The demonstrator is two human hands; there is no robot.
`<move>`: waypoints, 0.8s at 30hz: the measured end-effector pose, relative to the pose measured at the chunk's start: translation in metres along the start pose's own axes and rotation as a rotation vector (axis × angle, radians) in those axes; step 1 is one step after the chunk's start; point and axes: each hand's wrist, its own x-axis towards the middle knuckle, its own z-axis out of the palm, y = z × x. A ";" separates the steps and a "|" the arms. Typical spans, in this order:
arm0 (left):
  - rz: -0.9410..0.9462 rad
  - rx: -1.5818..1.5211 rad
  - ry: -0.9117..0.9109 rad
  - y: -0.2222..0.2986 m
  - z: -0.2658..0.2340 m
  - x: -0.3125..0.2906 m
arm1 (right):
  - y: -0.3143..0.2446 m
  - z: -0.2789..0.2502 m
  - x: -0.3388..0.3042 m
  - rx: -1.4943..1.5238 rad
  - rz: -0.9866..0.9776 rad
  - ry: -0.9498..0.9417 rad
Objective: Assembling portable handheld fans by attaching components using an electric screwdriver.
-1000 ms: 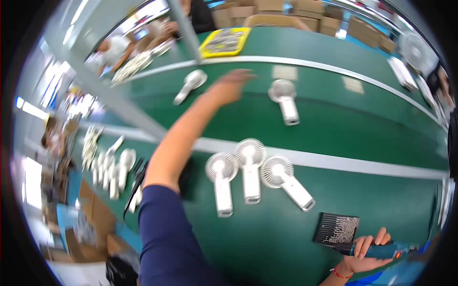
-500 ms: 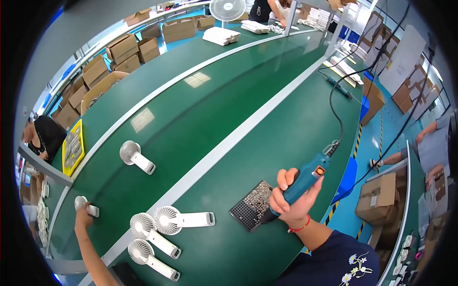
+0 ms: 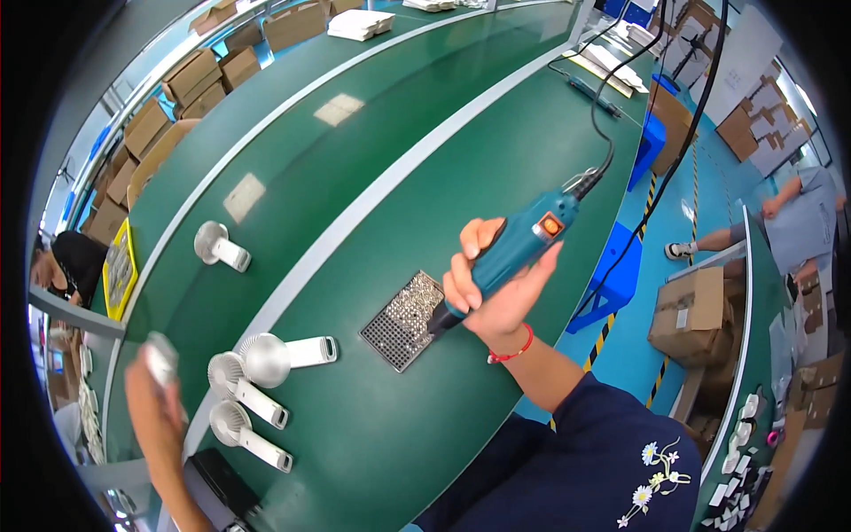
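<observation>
Fans (image 3: 263,405) between left hand (image 3: 152,403) and holed tray (image 3: 386,335), blue stool (image 3: 613,270) beyond table (image 3: 417,434).

The person wears a navy-blue top (image 3: 567,470), its right sleeve (image 3: 581,412) leaving the forearm bare. At its near right runs floral embroidery (image 3: 654,479): white, daisy-like blossoms with yellow centres on thin, pale, curving stems. A thin red bracelet (image 3: 516,347) with a small bead circles the right wrist. Both hands are ungloved.
</observation>
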 end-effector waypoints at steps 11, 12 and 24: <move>0.168 -0.041 -0.334 0.178 0.105 -0.098 | 0.028 -0.001 -0.008 -0.029 0.119 -0.046; 0.185 -0.055 -0.295 0.179 0.112 -0.092 | 0.022 0.006 -0.007 -0.124 0.073 0.011; 0.064 -0.328 -0.306 0.184 0.116 -0.072 | 0.035 0.001 -0.006 -0.260 -0.007 -0.351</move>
